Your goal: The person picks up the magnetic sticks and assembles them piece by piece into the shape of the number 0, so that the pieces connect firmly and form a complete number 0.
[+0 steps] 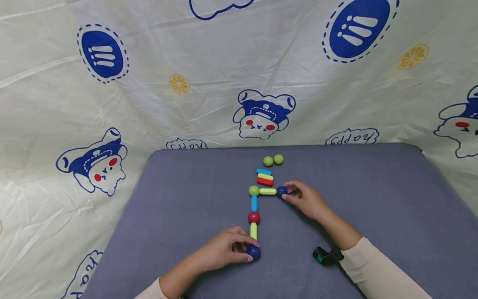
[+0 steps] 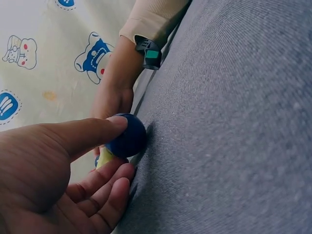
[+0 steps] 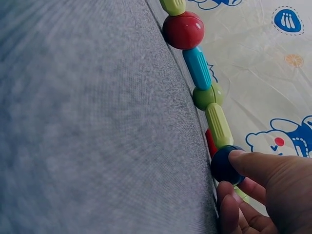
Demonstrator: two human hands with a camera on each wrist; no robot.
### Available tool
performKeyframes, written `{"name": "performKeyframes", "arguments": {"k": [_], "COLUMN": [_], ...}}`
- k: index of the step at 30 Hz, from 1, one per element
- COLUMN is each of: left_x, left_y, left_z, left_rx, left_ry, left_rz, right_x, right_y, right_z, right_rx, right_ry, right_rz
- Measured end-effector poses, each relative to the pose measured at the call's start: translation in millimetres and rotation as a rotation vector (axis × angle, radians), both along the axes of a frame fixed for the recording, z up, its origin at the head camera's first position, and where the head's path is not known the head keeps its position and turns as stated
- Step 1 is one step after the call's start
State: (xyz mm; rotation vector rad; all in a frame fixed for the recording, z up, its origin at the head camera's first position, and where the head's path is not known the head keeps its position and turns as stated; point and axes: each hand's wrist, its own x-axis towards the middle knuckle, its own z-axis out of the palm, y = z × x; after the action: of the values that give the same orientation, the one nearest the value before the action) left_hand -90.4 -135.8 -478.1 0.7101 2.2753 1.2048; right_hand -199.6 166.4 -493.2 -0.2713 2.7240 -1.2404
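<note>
A chain of balls and rods lies on the grey cloth in an L shape. At its near end my left hand point(image 1: 228, 248) pinches a dark blue ball point(image 1: 254, 253) between thumb and fingers. Up from there come a yellow-green rod point(image 1: 254, 231), a red ball point(image 1: 254, 218), a light blue rod point(image 1: 254, 203) and a green ball point(image 1: 254, 190) at the corner. Another yellow-green rod point(image 1: 267, 191) runs right from the corner to a second dark blue ball point(image 3: 226, 165), which my right hand point(image 1: 307, 200) pinches. The left wrist view shows the near ball point(image 2: 127, 135) under the thumb.
Beyond the chain lie a red rod point(image 1: 265, 182), a yellow rod point(image 1: 265, 176) and a blue rod point(image 1: 264, 171), side by side. Two loose green balls point(image 1: 268, 161) sit farther back on the grey table point(image 1: 179, 199). A patterned white sheet point(image 1: 149, 50) hangs behind.
</note>
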Motion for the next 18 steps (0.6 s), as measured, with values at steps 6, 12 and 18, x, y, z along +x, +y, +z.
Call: {"name": "performKeyframes", "arguments": {"k": [6, 12, 18], "left_x": [-1.3, -2.2, -3.2], "left_y": [1.2, -0.5, -1.4], "left_z": [-3.5, -7.6, -11.4], "left_rx": [0.014, 0.032, 0.053], "left_ry": [0.008, 0.007, -0.012], "left_rz": [0.005, 0.007, 0.015], "right_x": [-0.2, -0.4, 0.9], "right_y": [0.9, 0.7, 1.0], "right_z": [-0.6, -0.7, -0.8], "right_rx": [-0.006, -0.006, -0.015], "right_ry": [-0.009, 0.000, 0.005], "right_rz": [-0.004, -0.004, -0.006]}}
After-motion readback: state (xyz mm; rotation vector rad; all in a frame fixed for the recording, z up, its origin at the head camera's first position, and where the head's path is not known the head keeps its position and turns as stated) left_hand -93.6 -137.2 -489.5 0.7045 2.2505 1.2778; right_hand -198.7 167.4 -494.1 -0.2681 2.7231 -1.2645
